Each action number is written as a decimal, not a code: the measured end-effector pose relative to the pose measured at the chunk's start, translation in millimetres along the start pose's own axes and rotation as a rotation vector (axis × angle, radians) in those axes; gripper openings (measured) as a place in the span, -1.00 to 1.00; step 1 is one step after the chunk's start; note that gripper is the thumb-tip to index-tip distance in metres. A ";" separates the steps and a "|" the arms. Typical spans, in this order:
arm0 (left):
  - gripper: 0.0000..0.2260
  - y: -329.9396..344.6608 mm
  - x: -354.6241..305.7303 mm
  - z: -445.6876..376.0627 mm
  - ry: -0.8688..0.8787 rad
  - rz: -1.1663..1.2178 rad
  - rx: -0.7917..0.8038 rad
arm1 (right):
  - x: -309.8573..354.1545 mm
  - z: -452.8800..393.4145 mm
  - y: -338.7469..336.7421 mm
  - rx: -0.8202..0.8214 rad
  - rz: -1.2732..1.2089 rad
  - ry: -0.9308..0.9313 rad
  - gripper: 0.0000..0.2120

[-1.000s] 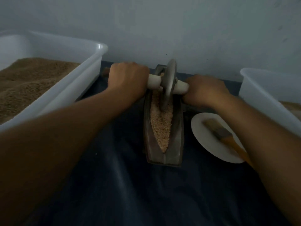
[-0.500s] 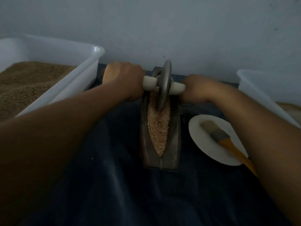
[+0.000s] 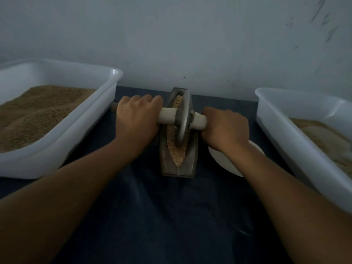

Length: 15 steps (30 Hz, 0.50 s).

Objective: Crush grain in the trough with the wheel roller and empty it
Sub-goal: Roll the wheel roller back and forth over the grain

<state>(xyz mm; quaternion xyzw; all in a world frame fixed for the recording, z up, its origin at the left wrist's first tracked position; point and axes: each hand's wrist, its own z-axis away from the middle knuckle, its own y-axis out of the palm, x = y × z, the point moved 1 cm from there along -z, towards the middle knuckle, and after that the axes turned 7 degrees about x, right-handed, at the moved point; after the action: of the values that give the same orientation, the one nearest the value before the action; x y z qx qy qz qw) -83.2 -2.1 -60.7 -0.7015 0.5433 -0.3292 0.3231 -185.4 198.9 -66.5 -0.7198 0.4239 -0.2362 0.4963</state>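
A narrow dark metal trough [image 3: 192,164] lies lengthwise on the dark blue cloth, pointing away from me, with pale grain [image 3: 178,155] heaped along its groove. The grey wheel roller [image 3: 183,119] stands upright in the groove at about mid length. My left hand [image 3: 137,119] is shut around the pale wooden handle on the wheel's left side. My right hand [image 3: 225,128] grips the handle on the right side. The handle's far left tip pokes out past my left hand.
A white plastic tub [image 3: 62,141] of brown grain sits at the left. Another white tub [image 3: 297,141] with paler crushed grain stands at the right. A white plate [image 3: 222,161] lies right of the trough, mostly under my right forearm. A grey wall closes the back.
The wheel has rolled along the trough from its far end toward me, both hands moving with it. My right forearm now covers the plate and hides the brush that lay on it.
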 end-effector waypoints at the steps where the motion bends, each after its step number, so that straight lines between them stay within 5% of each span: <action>1: -0.78 -2.0 -0.9 3.0 0.001 0.009 -0.016 | 2.1 5.8 -1.3 -0.039 0.003 0.003 -0.85; 15: -0.82 -10.5 -1.9 27.9 0.012 0.025 -0.130 | 9.1 30.6 -7.6 -0.168 -0.064 -0.030 -0.81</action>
<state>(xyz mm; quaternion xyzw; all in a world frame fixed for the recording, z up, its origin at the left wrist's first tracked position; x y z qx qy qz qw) -55.1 4.5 -68.5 -0.7122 0.5741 -0.2932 0.2779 -154.4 208.0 -72.4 -0.7755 0.4115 -0.2046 0.4329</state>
